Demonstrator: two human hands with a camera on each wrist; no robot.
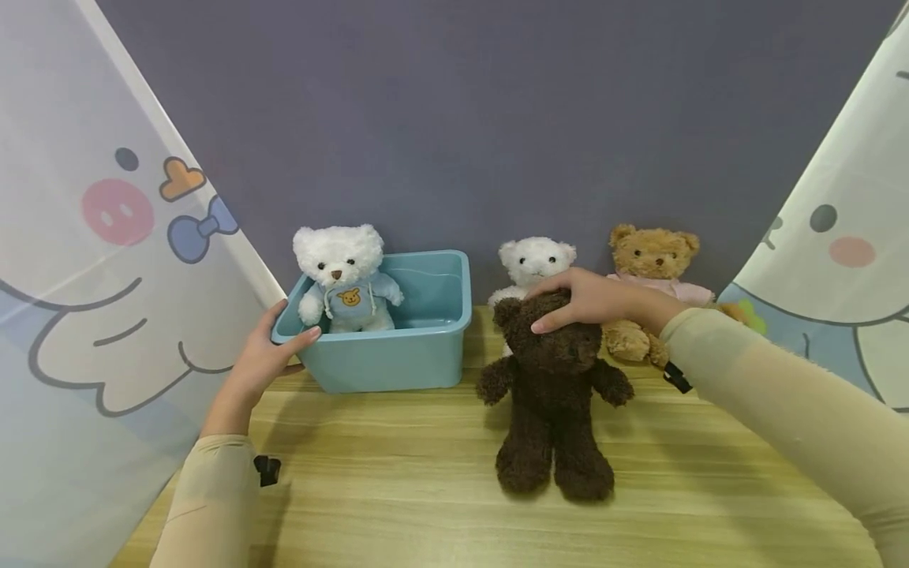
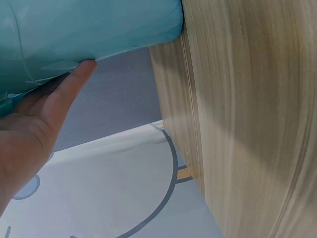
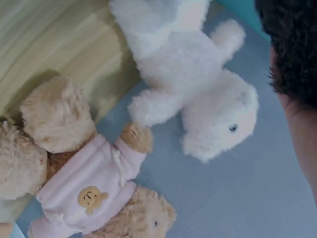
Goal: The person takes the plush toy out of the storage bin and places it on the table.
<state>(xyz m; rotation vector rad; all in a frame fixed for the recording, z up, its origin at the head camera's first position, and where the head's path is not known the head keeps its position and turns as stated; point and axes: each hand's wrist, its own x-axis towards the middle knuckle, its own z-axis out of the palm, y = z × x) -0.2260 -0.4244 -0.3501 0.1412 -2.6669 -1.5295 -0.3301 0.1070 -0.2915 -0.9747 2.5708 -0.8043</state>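
My right hand (image 1: 582, 300) grips the head of a dark brown teddy bear (image 1: 550, 410), which hangs upright over the wooden table, arms spread. At the left end of a light blue plastic bin (image 1: 390, 363), my left hand (image 1: 263, 355) holds the rim, thumb on the front edge. In the left wrist view, the fingers (image 2: 69, 94) lie against the bin's outer wall (image 2: 109, 29). A white teddy bear in a blue hoodie (image 1: 348, 276) sits in the bin's left part. Behind the brown bear, a second white bear (image 1: 536, 259) is partly hidden.
A tan teddy bear in a pink top (image 1: 653, 256) sits at the right against the grey backdrop (image 1: 497, 118). Printed cartoon curtains (image 1: 64, 237) flank both sides. The wooden table (image 1: 383, 489) stretches toward the front. A small green and orange item (image 1: 749, 315) shows at right.
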